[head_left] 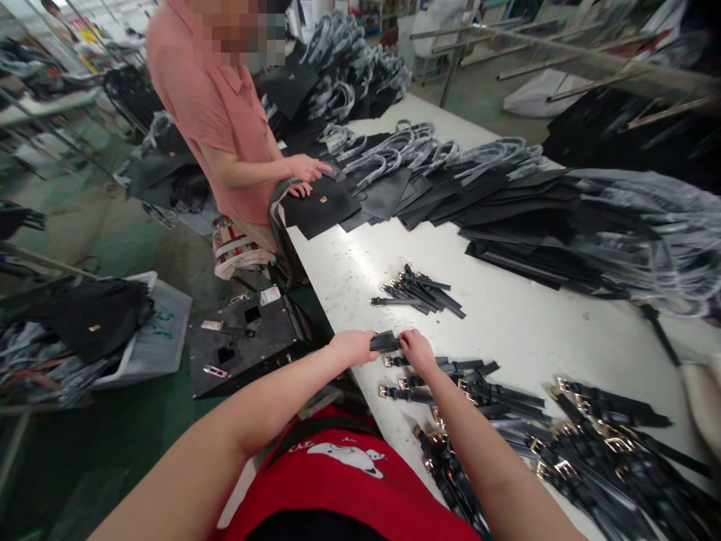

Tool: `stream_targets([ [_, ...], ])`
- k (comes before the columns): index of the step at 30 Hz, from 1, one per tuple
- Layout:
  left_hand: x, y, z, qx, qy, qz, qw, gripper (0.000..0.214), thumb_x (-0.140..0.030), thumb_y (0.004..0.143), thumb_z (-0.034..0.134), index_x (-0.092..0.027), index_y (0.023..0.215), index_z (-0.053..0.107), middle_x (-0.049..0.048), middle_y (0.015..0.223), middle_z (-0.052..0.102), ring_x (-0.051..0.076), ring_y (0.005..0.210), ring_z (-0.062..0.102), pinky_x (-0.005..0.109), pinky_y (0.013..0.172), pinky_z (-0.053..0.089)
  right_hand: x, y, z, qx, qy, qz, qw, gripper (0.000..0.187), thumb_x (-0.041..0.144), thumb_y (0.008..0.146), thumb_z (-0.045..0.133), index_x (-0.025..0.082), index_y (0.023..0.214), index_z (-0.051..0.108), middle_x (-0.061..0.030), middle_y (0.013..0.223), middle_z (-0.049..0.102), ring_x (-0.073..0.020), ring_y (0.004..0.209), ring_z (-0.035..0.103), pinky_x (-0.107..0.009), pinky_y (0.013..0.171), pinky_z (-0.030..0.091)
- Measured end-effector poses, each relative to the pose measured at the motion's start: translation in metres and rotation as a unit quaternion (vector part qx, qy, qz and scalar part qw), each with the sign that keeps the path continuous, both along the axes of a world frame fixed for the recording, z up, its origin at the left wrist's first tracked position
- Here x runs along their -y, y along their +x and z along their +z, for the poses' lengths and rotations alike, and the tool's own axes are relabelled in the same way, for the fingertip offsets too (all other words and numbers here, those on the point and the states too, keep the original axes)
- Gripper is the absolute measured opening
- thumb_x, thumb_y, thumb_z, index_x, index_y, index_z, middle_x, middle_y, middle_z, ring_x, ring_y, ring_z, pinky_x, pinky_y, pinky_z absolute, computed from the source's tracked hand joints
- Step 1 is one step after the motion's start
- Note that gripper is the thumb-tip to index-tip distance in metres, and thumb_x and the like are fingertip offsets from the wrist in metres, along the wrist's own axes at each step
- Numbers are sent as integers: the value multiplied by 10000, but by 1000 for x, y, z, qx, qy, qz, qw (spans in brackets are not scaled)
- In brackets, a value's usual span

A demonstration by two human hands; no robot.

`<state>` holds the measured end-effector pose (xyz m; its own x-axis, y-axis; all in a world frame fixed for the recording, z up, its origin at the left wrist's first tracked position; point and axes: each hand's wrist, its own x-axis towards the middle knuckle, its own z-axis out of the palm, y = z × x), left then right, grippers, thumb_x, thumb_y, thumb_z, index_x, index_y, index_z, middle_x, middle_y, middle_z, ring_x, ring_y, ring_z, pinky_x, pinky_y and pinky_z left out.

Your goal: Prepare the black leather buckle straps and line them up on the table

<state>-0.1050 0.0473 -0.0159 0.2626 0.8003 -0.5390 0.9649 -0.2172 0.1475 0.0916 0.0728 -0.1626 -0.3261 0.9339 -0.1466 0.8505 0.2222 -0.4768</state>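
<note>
My left hand [352, 347] and my right hand [417, 350] both grip one short black strap [385, 342] between them, just above the near left edge of the white table [507, 315]. Right of my right hand lie several black straps with gold buckles [444, 372]. A bigger heap of buckled straps [597, 443] covers the table's near right part. A small pile of finished-looking black straps [420, 293] lies farther out in the middle.
A person in a pink shirt [217, 105] stands at the table's far left end with both hands on a black bag panel [321, 207]. Black panels and wrapped handles [507, 188] cover the far side. A black machine [248, 338] sits on the floor, left.
</note>
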Motion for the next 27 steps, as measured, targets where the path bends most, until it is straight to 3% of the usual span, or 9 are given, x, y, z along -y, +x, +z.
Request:
stream_targets([
  [11,-25,25,20,-67,-19,-50,996,401,-483,699,436,-186,936,565,98,903,632,243,806,585,333,668,466,1,4,2,4,10,8,1000,190,242,833,370,190,890,543,-48,878,508,-129,848,464,-217,763,310],
  [18,-41,43,17,-71,-36,-81,994,397,-449,692,471,-187,973,571,96,949,625,248,859,567,338,730,428,-1,5,9,21,-18,6,1000,223,245,839,363,187,943,550,-61,923,520,-141,895,458,-228,794,296],
  [21,-46,27,15,-76,-30,-47,996,447,-509,713,421,-199,1005,555,83,959,620,227,839,570,307,714,426,-1,6,13,24,-24,-1,999,242,258,849,343,185,939,555,-66,920,521,-143,904,456,-229,799,296],
  [24,-39,-7,14,-84,6,33,996,496,-553,734,355,-214,1055,523,70,949,618,206,813,576,270,667,429,-2,6,18,28,-35,-11,999,271,278,857,320,188,934,563,-65,918,518,-146,908,457,-225,800,297],
  [27,-22,-35,12,-53,9,27,998,495,-564,733,356,-244,1078,509,53,926,624,196,798,580,254,642,425,0,2,22,17,-34,-24,999,321,315,870,273,207,973,557,-54,927,507,-139,883,467,-220,791,305],
])
